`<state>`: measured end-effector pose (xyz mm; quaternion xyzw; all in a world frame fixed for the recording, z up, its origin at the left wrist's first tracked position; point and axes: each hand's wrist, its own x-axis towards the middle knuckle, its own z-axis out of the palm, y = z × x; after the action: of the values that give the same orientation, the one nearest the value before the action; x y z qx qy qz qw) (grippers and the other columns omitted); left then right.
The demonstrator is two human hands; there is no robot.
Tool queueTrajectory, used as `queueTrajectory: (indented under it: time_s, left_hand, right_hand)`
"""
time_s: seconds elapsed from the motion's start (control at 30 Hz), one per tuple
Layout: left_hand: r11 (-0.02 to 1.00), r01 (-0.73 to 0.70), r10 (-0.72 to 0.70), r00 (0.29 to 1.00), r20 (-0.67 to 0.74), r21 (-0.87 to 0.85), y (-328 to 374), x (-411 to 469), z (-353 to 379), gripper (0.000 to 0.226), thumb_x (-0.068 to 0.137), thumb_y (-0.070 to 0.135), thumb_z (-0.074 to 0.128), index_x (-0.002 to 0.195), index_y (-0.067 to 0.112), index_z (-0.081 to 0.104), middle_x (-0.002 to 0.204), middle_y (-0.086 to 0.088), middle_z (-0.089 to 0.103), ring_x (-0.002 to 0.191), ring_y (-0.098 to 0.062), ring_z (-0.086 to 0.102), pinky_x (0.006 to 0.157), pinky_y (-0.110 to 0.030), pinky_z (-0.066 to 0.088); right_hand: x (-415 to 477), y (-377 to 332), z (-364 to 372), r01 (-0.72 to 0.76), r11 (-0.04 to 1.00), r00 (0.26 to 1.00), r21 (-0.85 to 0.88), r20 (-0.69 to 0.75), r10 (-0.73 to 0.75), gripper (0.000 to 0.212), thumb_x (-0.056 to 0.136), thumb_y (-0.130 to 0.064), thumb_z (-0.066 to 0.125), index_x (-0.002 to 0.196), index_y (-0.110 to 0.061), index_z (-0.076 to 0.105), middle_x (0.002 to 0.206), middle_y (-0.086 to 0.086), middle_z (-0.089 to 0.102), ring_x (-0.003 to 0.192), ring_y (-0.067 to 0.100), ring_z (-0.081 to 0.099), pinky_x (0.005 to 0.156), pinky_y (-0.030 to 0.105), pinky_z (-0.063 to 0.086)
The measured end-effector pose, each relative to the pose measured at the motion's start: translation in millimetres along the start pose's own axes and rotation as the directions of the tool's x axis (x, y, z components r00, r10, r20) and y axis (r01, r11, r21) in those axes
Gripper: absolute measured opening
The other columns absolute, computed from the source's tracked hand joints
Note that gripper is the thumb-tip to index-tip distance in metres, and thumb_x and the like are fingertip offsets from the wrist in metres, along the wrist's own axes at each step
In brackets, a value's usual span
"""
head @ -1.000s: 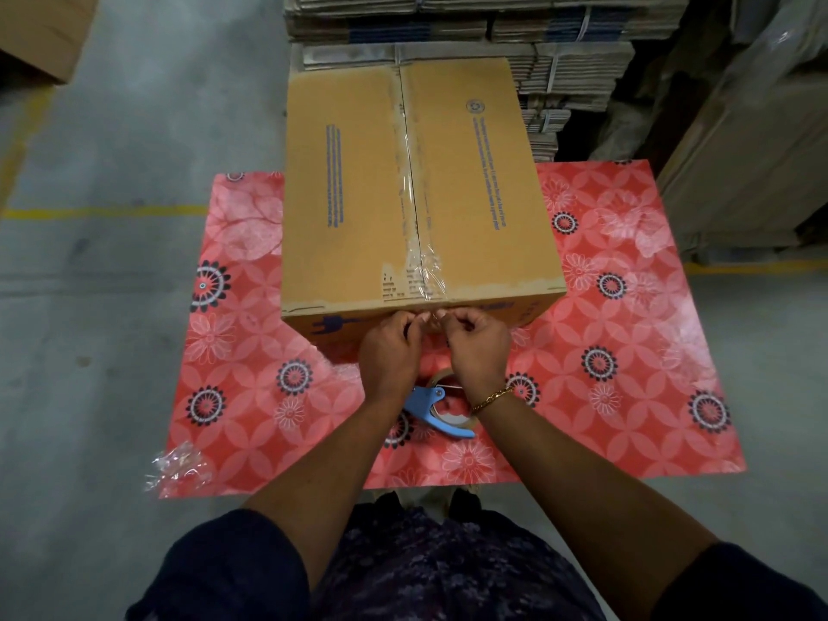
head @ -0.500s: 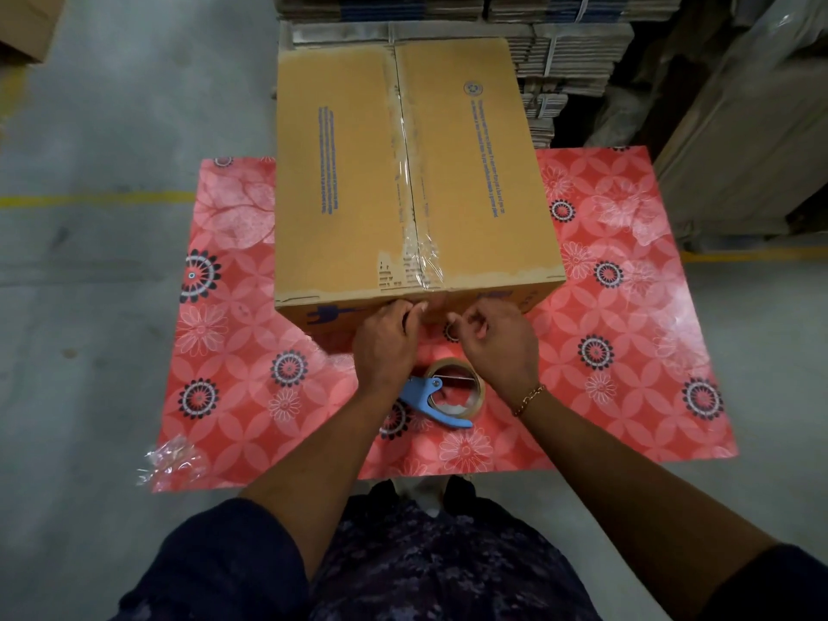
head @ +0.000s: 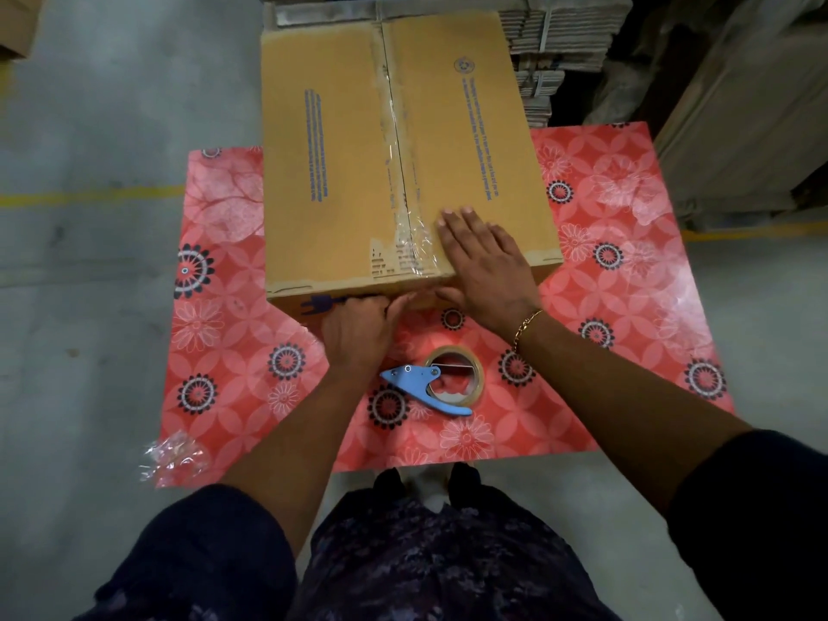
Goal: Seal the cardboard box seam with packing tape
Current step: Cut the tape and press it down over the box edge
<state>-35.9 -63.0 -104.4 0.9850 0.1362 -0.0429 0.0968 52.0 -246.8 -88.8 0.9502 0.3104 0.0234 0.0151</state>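
A closed brown cardboard box point(head: 340, 172) stands on a red flowered table point(head: 627, 307). Clear packing tape point(head: 398, 181) runs along its centre seam and wrinkles over the near edge. My right hand point(head: 484, 266) lies flat, fingers spread, on the box top just right of the seam at the near edge. My left hand point(head: 358, 329) presses against the box's front face below the seam, fingers curled; what it pinches is hidden. A tape roll in a blue dispenser point(head: 443, 383) lies on the table between my forearms, untouched.
A crumpled scrap of clear tape point(head: 174, 454) sits at the table's near left corner. Stacks of flattened cartons point(head: 560, 38) stand behind the box, and large cardboard sheets point(head: 752, 127) lean at the right. Grey floor with yellow lines surrounds the table.
My right hand left the front edge, where both hands were pinching the tape end, and moved up flat onto the box top. My left hand stayed at the front face.
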Motion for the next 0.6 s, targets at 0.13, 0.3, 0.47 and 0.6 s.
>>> queueTrajectory:
  time_s: [0.13,0.3,0.47,0.6]
  left_hand:
    - [0.938,-0.346,0.346,0.93,-0.124,0.02,-2,-14,-2,0.035,0.097,0.041,0.055,0.076,0.018,0.069,0.074,-0.006,0.071,0.074,-0.032,0.065,0.061,-0.036,0.044]
    - [0.907,-0.409,0.42,0.854,-0.307,0.103,-5,5,-32,0.057,0.094,0.059,0.053,0.131,0.017,0.06,0.134,-0.006,0.062,0.127,-0.029,0.053,0.097,-0.045,0.038]
    - [0.894,-0.407,0.417,0.909,-0.017,0.189,-26,34,-33,0.1,0.086,0.084,0.028,0.16,0.017,0.023,0.17,-0.007,0.019,0.156,-0.025,0.019,0.122,-0.054,0.02]
    - [0.892,-0.399,0.41,0.912,-0.01,0.211,-26,34,-32,0.109,0.08,0.091,0.029,0.16,0.018,0.02,0.17,-0.004,0.019,0.156,-0.024,0.018,0.121,-0.055,0.021]
  right_hand:
    - [0,0,3,0.008,1.0,1.0,-0.008,0.005,-0.008,0.098,0.084,-0.053,0.07,0.159,-0.01,0.024,0.168,0.008,0.027,0.155,0.028,0.024,0.121,0.047,0.026]
    - [-1,1,2,0.001,0.999,1.0,0.048,-0.024,0.001,0.101,0.078,-0.054,0.072,0.158,-0.011,0.029,0.166,0.008,0.031,0.154,0.029,0.028,0.121,0.048,0.028]
    - [-1,-5,-2,-0.036,0.994,0.997,0.104,-0.058,0.042,0.106,0.079,-0.086,0.04,0.155,-0.012,0.036,0.165,0.006,0.035,0.154,0.027,0.028,0.119,0.049,0.028]
    - [8,-12,-5,-0.081,0.993,0.996,0.082,-0.04,0.084,0.105,0.078,-0.091,0.034,0.146,-0.012,0.046,0.157,0.006,0.046,0.148,0.028,0.038,0.107,0.049,0.035]
